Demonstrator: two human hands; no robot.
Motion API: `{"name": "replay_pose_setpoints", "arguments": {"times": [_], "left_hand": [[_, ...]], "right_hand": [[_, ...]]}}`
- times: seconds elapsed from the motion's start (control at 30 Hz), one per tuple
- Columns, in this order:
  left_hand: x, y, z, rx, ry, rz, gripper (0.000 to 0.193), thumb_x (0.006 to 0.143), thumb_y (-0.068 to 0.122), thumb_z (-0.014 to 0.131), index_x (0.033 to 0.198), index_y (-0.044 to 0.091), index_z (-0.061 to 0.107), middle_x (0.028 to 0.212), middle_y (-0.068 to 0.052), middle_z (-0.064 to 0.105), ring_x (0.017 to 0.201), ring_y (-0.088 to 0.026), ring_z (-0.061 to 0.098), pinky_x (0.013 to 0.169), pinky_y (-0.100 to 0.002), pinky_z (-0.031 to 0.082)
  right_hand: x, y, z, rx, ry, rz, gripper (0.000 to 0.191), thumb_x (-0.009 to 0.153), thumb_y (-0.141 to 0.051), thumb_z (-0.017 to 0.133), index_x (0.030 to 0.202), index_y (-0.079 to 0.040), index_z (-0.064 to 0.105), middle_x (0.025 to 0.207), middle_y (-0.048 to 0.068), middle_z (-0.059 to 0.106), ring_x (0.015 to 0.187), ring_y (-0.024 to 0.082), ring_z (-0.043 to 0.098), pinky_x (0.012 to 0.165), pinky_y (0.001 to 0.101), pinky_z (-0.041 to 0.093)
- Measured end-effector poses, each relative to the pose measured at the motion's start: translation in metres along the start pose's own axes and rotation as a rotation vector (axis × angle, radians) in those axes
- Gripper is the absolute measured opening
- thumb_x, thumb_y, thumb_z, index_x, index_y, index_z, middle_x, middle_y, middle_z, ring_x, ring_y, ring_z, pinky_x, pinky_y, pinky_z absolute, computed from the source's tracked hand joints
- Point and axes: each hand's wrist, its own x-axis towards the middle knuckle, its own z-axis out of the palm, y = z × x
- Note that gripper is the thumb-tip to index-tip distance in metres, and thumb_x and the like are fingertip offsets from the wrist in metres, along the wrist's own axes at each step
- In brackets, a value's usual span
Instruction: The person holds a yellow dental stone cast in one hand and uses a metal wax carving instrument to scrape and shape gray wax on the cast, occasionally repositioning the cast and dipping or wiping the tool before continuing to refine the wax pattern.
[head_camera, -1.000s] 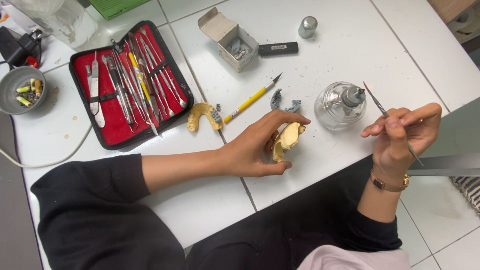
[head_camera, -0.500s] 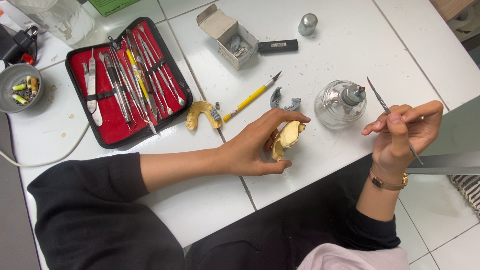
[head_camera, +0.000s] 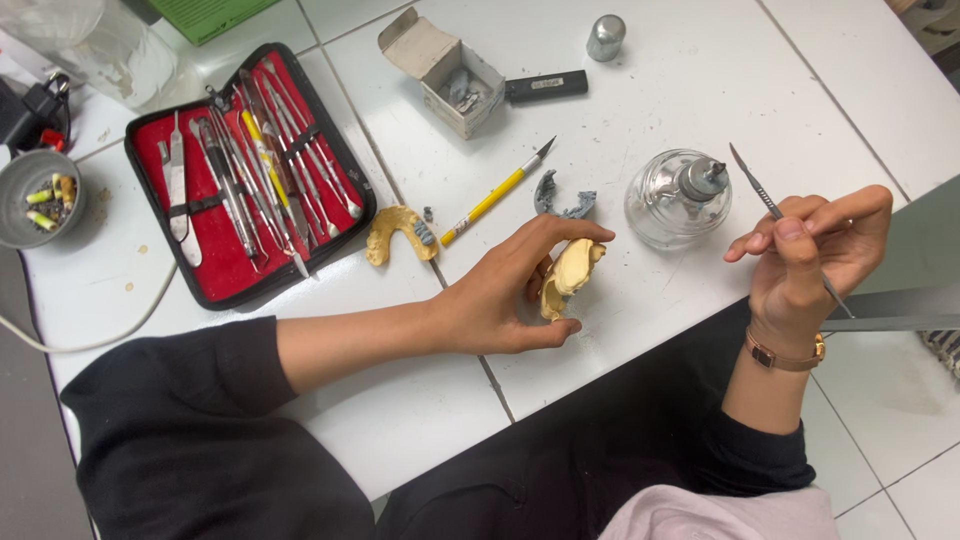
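Observation:
My left hand (head_camera: 505, 295) rests on the white tiled table (head_camera: 700, 80) and grips a pale yellow dental cast (head_camera: 568, 278) between thumb and fingers. Off to the right, past the table's edge, my right hand (head_camera: 810, 250) pinches a thin metal carving tool (head_camera: 762, 195) like a pen, its tip pointing up and left. A glass spirit lamp (head_camera: 678, 198) stands between the two hands.
An open red case of metal instruments (head_camera: 250, 170) lies at the left. Beside it are a second yellow cast (head_camera: 398, 230), a yellow-handled knife (head_camera: 498, 192), a grey metal piece (head_camera: 560, 198), a small open cardboard box (head_camera: 450, 70), a black bar (head_camera: 545, 86), a metal cap (head_camera: 605, 36) and a grey bowl (head_camera: 35, 195).
My right hand has tilted the carving tool slightly. The left hand still holds the cast in the same place.

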Motion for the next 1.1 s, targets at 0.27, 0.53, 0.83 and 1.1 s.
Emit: {"name": "replay_pose_setpoints", "arguments": {"times": [0.27,0.53,0.83,1.1], "left_hand": [[-0.005,0.005,-0.002,0.001,-0.005,-0.046,0.077,0.086,0.024,0.077,0.152,0.014,0.041,0.140,-0.008,0.051,0.093,-0.012,0.059,0.077,-0.025,0.054],[-0.021,0.007,-0.004,0.019,0.026,-0.113,0.076,0.083,0.022,0.077,0.150,0.012,0.043,0.137,-0.007,0.053,0.093,-0.016,0.058,0.081,-0.029,0.052],[-0.032,0.005,0.002,-0.097,0.024,-0.126,0.081,0.084,0.023,0.081,0.152,0.008,0.038,0.137,-0.010,0.053,0.109,-0.017,0.063,0.098,-0.033,0.054],[-0.030,0.004,-0.007,-0.154,0.018,-0.097,0.079,0.086,0.019,0.082,0.151,0.008,0.038,0.146,-0.011,0.049,0.119,-0.019,0.062,0.103,-0.035,0.054]], "right_hand": [[-0.004,0.005,0.002,0.059,-0.055,-0.055,0.024,0.110,0.004,0.062,0.098,-0.007,0.044,0.070,0.008,0.057,0.061,0.013,0.061,0.059,0.0314,0.061],[-0.012,0.014,0.019,0.094,-0.080,-0.106,0.019,0.104,0.003,0.060,0.099,-0.007,0.045,0.066,0.006,0.058,0.058,0.013,0.061,0.056,0.0302,0.061],[-0.020,0.016,0.028,0.035,-0.073,-0.066,0.020,0.101,0.002,0.063,0.102,-0.009,0.047,0.069,0.009,0.061,0.058,0.013,0.063,0.054,0.0279,0.059],[-0.063,-0.006,0.067,0.067,-0.106,-0.168,0.026,0.097,-0.002,0.073,0.106,-0.009,0.049,0.074,0.006,0.061,0.062,0.009,0.058,0.053,0.0257,0.061]]}}
